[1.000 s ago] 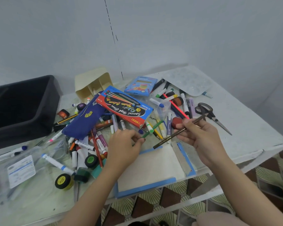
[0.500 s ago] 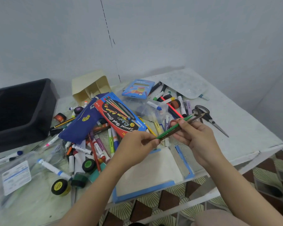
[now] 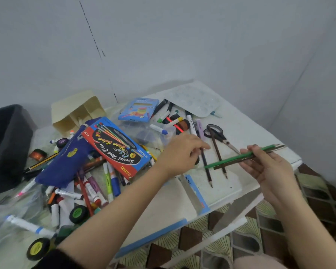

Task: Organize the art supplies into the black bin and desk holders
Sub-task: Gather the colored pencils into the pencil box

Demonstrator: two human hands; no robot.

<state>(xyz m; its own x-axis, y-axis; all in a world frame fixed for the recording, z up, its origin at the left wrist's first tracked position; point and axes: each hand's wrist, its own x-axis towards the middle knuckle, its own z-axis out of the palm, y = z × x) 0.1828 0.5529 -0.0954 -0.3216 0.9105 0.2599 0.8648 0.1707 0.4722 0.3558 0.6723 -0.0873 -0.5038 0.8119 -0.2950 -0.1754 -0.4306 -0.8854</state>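
With the right hand [image 3: 268, 167] clamped on two pencils [image 3: 231, 159] above the worktop [image 3: 250, 133], the left hand [image 3: 180, 152], fingers at a dark pencil [image 3: 207, 169] by the scissors [image 3: 213, 131] (pinching or not, I cannot tell), should lift it by its end and add it parallel.

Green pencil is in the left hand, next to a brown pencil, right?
Not quite. The green pencil is in the right hand, next to a brown pencil. The head view shows it.
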